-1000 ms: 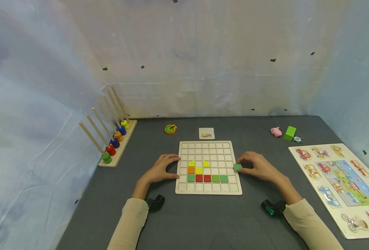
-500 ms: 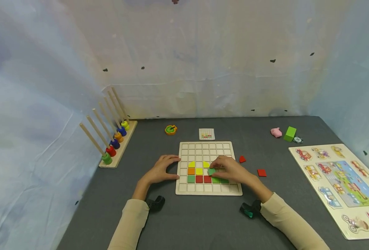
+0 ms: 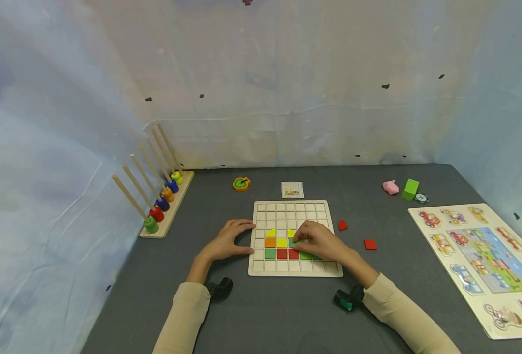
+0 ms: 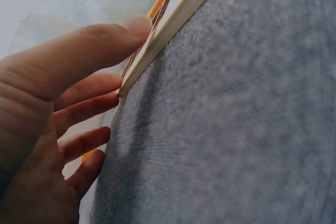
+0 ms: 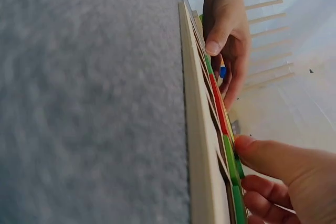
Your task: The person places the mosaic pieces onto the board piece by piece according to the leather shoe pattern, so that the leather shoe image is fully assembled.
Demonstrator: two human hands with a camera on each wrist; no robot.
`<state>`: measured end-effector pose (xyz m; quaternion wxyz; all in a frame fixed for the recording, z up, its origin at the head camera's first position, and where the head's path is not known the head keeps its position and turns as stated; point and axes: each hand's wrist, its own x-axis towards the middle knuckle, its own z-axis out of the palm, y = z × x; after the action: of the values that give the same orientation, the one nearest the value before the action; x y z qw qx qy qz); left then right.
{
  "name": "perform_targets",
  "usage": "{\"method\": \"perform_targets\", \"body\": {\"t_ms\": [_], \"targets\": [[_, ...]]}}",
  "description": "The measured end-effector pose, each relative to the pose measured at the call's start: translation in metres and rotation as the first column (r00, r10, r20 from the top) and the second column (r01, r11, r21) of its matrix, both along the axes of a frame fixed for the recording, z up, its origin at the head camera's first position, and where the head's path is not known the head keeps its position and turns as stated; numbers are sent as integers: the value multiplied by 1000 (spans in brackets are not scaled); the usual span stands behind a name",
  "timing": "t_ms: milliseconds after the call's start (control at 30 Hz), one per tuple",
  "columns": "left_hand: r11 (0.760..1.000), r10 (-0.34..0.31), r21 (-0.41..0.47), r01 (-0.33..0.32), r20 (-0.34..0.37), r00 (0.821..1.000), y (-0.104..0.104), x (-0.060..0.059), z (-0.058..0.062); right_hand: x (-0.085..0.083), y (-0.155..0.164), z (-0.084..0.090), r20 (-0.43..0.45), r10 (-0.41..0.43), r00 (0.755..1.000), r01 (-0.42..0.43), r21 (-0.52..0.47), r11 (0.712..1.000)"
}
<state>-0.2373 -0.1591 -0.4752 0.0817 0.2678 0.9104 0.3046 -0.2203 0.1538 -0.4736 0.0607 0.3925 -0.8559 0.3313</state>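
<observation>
A wooden grid board (image 3: 287, 211) lies on the grey mat, with yellow, orange, red and green tiles in its lower rows. My right hand (image 3: 303, 238) is over the board's middle and pinches a green square tile (image 3: 293, 243), low against a cell beside the yellow tile. In the right wrist view my right hand's thumb (image 5: 262, 156) presses on the green tiles at the board's edge (image 5: 197, 145). My left hand (image 3: 239, 236) rests against the board's left side, fingers relaxed; its thumb (image 4: 105, 40) touches the board's rim (image 4: 178, 14).
Two loose red tiles (image 3: 342, 225) (image 3: 369, 244) lie right of the board. A pattern card (image 3: 292, 189) and a round orange toy (image 3: 241, 183) lie behind it. A peg rack with rings (image 3: 159, 196) stands left. A pink toy (image 3: 391, 187), green block (image 3: 410, 189) and vehicle puzzle (image 3: 482, 255) are right.
My right hand carried the green tile left from beside the board's right edge to its middle and lowered it. Two red tiles it had covered now show. The left hand stayed put.
</observation>
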Motion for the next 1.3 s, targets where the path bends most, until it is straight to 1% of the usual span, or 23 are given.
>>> {"method": "perform_targets", "body": {"t_ms": [233, 433, 533, 633, 733, 833, 967, 1033, 1133, 1300], "targets": [[1000, 3, 2, -3, 3, 1000, 2, 0, 0, 0, 1, 1, 24, 9, 1000, -10, 18, 1000], [1000, 5, -2, -5, 2, 1000, 2, 0, 0, -2, 4, 1, -1, 27, 1000, -27, 12, 1000], [1000, 5, -2, -5, 3, 1000, 2, 0, 0, -3, 11, 4, -12, 16, 1000, -16, -10, 1000], [1000, 5, 5, -5, 9, 1000, 2, 0, 0, -5, 24, 8, -7, -26, 1000, 25, -35, 999], [1000, 7, 4, -7, 8, 1000, 2, -1, 0, -4, 42, 12, -13, -77, 997, 76, -34, 997], [1000, 4, 1, -4, 0, 1000, 3, -1, 0, -2, 63, 17, -38, -100, 994, 100, 0, 995], [1000, 3, -4, -3, -5, 1000, 2, -2, 0, 1, 91, 23, -59, -95, 994, 99, 71, 993], [1000, 3, -4, -3, -2, 1000, 1, -2, 0, 3, 104, 26, -50, -100, 994, 105, 108, 989], [1000, 2, -1, -2, 2, 1000, 1, -1, 0, 7, 120, 30, -16, -124, 992, 125, 153, 980], [1000, 7, 2, -7, 9, 1000, 1, -1, 0, 13, 140, 32, 32, -166, 986, 158, 178, 971]]}}
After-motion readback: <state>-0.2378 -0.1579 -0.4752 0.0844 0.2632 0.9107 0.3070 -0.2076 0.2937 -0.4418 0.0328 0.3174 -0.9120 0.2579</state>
